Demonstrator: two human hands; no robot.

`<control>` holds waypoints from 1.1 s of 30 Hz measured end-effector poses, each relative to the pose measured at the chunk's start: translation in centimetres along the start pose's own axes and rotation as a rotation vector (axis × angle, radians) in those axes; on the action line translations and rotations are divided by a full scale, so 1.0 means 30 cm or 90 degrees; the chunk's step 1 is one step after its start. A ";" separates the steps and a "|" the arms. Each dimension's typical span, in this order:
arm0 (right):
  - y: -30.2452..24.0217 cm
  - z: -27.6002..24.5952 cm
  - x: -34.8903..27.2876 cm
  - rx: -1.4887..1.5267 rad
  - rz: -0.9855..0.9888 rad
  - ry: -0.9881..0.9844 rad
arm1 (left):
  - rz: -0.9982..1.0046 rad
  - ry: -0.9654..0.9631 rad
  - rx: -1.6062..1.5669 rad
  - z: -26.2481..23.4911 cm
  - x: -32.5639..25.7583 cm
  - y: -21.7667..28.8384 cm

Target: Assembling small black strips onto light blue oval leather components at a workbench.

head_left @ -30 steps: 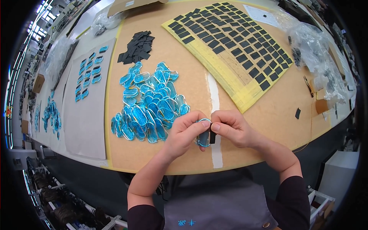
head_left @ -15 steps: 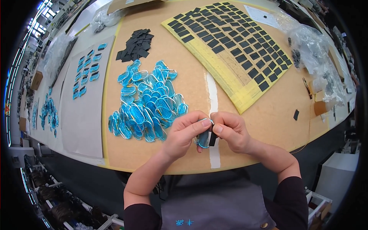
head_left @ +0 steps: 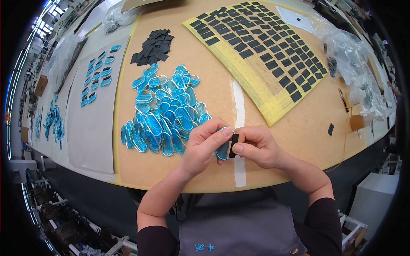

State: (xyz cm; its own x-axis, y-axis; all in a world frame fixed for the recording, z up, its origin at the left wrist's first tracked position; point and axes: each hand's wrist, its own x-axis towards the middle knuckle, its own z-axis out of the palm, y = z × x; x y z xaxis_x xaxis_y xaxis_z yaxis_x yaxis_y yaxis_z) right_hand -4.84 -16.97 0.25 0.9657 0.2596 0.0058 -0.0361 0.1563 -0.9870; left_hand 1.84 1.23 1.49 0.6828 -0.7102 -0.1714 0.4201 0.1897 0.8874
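Close together, hands (head_left: 202, 144) (head_left: 260, 148) in pinch grips, left on blue oval (head_left: 222, 151), right on black strip (head_left: 233, 145)

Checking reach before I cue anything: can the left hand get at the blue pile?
Probably yes: the blue pile lies beside the left hand, nothing visible between, though that hand is holding a blue piece.

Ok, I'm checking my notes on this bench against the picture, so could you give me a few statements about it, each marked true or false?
1. Both hands are empty. False: the left hand holds a blue oval, the right hand a black strip.
2. The black pile lies beyond the blue heap. True.
3. The yellow-edged board bears blue pieces. False: the yellow-edged board bears black rectangles.
4. The grey sheet bears blue pieces. True.
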 end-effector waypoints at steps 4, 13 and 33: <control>-0.024 -0.001 -0.002 0.040 0.043 -0.016 | -0.014 -0.015 -0.002 -0.002 -0.002 0.000; -0.021 0.023 -0.014 0.127 0.014 0.007 | -0.031 -0.029 0.001 0.014 0.002 0.001; 0.001 0.039 -0.032 0.100 0.033 0.007 | 0.037 0.031 -0.033 0.014 0.001 -0.023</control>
State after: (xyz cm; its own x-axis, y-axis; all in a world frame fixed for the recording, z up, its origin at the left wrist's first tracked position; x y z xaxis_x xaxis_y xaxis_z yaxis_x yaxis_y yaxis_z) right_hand -6.06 -16.10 0.38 0.9640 0.2615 -0.0473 -0.1252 0.2900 -0.9488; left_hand 1.32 0.79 1.07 0.7352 -0.6629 -0.1415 0.4081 0.2661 0.8733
